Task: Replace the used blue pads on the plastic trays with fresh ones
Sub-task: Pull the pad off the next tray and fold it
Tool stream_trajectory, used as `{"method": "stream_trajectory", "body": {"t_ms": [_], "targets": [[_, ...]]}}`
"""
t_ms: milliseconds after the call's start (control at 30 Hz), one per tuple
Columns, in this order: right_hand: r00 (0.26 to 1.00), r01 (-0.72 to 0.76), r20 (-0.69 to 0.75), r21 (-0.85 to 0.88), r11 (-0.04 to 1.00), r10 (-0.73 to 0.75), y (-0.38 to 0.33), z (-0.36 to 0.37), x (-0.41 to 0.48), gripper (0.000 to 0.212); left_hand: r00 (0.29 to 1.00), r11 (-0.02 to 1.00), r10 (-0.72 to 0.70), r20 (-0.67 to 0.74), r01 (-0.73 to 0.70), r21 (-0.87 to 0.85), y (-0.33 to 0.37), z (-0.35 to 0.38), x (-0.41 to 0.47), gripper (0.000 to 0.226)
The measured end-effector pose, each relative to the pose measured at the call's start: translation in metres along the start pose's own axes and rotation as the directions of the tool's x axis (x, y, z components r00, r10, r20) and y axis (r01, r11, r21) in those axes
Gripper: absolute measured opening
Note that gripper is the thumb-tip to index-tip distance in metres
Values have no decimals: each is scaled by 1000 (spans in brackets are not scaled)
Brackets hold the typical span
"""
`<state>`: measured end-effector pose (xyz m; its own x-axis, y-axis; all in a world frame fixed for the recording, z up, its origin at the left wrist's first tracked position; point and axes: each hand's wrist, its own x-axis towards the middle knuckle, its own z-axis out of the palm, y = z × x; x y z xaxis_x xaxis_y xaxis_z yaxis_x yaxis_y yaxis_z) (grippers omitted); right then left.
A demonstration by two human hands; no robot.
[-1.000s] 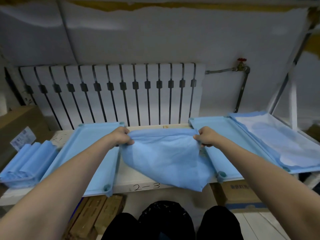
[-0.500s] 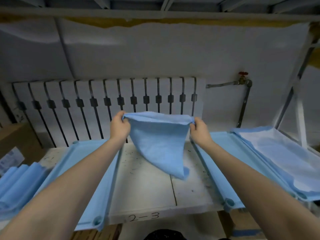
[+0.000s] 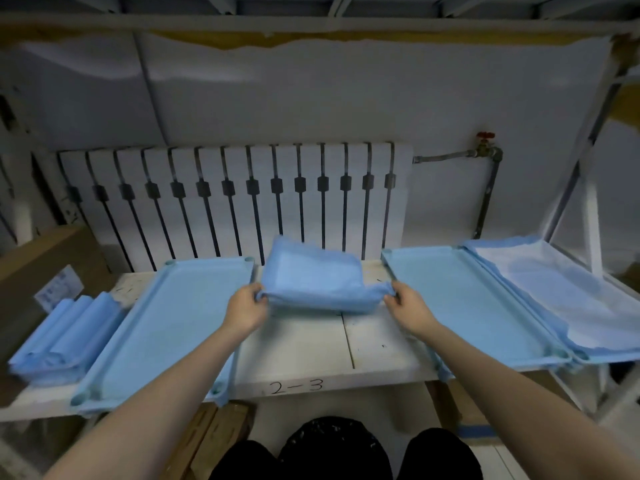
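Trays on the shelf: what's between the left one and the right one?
Head view: between the left tray and right tray lies bare white shelf board, with a blue pad above it, gripped by the left hand and right hand.

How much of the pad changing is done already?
Done: the left tray and the middle-right tray look bare, their pads gone. In hand: the left hand and right hand hold one blue pad over the shelf. Left: laying pads in trays; folded ones wait far left.
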<state>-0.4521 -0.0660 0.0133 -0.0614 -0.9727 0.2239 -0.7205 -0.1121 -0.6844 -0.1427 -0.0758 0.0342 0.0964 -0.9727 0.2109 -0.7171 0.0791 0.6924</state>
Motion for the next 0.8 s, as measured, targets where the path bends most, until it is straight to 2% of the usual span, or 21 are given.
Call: {"method": "stream_trajectory", "body": {"t_ms": [100,233,367,467,533,600,700,800], "targets": [[973,-18,226,-104,994,41,19,13,-30,32,966,977,-90,241,38,210,-26,18,-24,28],[918,-6,389,-192,981,82,29,19,-47,31,881,930,-181,437,9,368,-42,29,-42,32],[840,-29,515,-272,962,171,33,18,-46,48,813,868,-262,521,-37,494,-39,28,-45,30],[824,-64,521,-309,949,225,32,19,-44,43,762,786,-320,563,-118,607,-30,27,-45,19],[815,-52,528,-346,937,240,27,20,-39,32,711,736,-374,596,-164,657,-25,26,-41,23],[835,-1,503,-402,916,222,20,24,-33,27,732,717,-372,571,-164,678,-23,24,-33,23],[881,101,455,-445,890,127,10,37,-25,24,848,750,-258,462,-126,650,-22,28,-21,21],[858,203,512,-422,884,48,0,55,-21,35,881,806,-154,447,-150,573,-15,40,-13,29]]}}
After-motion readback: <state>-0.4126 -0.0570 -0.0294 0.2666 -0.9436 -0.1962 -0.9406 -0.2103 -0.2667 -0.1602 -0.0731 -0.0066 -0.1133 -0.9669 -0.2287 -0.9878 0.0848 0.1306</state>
